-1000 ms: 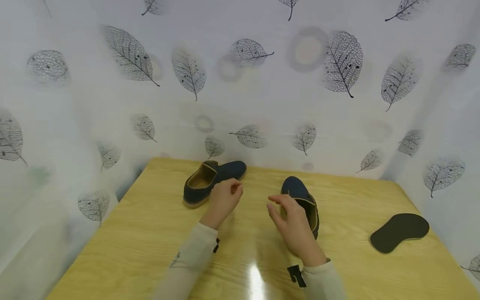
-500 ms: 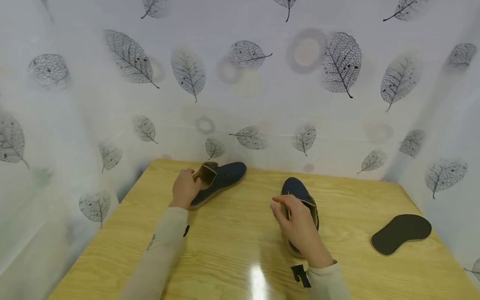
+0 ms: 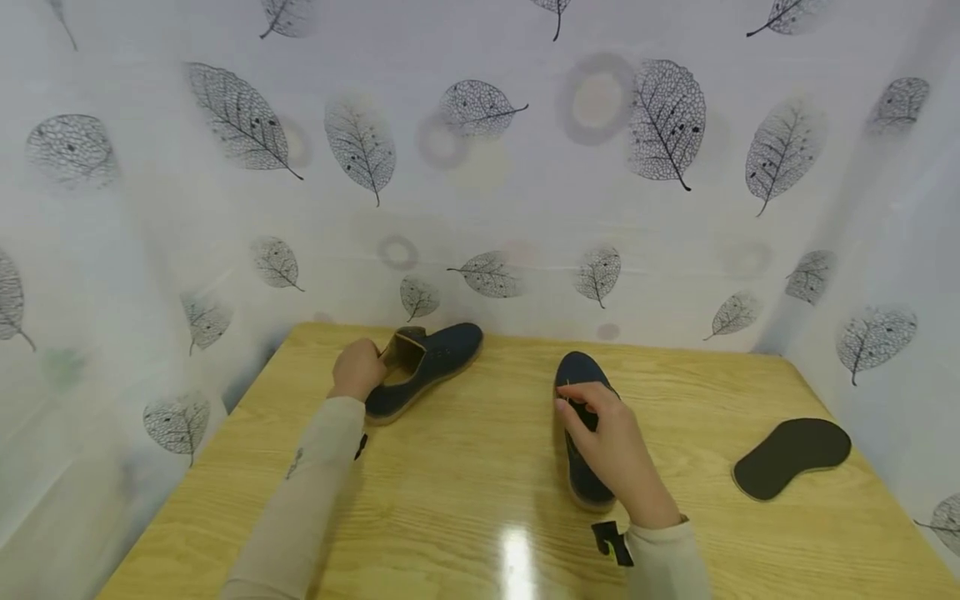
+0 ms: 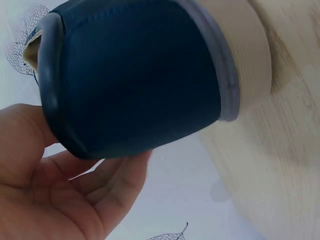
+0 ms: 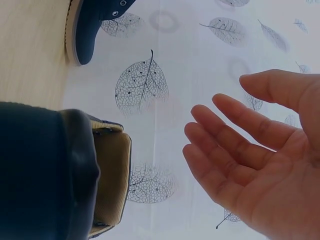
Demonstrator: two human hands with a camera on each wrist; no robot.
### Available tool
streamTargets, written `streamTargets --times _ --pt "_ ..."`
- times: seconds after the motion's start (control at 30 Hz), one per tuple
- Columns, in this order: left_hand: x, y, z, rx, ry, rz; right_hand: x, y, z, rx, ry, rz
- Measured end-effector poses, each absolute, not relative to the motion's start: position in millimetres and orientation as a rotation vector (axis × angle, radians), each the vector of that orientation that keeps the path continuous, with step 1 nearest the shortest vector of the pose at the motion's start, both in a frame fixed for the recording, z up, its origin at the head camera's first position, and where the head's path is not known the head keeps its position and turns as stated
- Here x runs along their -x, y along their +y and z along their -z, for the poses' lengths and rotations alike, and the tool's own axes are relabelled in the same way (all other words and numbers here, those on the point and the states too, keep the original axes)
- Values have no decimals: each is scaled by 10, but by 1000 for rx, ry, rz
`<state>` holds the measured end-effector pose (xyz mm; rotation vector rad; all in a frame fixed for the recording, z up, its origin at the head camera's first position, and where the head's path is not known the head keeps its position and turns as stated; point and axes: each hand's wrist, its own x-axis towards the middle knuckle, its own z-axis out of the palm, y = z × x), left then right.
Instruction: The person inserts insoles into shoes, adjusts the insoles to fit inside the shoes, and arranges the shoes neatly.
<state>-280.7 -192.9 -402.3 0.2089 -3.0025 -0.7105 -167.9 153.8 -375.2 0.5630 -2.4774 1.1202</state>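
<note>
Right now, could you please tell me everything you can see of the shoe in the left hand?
The shoe is dark navy and looks like fabric, with a grey band above a ribbed beige sole. A tan lining shows in its opening, and round eyelets sit on the upper. It appears to stand on its sole near the far edge of the table, toe pointing away and to the right. The left hand grips its collar toward the heel.

A navy shoe (image 3: 447, 351) with a pale sole, tan lining and small eyelets sits upright on the bench (image 3: 450, 500), toe angled to the far right, its collar held by the left hand (image 3: 358, 367). A matching shoe (image 3: 578, 369), partly covered, stands well apart, toe pointing away.
</note>
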Motion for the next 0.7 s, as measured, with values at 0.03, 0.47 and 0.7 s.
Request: streamTargets --times 0.03,0.47,0.7 --pt "2810 -1926 4025 -191 -3012 702 1680 1547 3750 -559 -2479 -1124" --pt "2744 -1840 4030 -76 -3115 711 1680 1647 3729 -512 -2544 -1127" --pt "2642 -1752 4073 9 -3085 814 1684 1705 3720 -486 -2537 -1151"
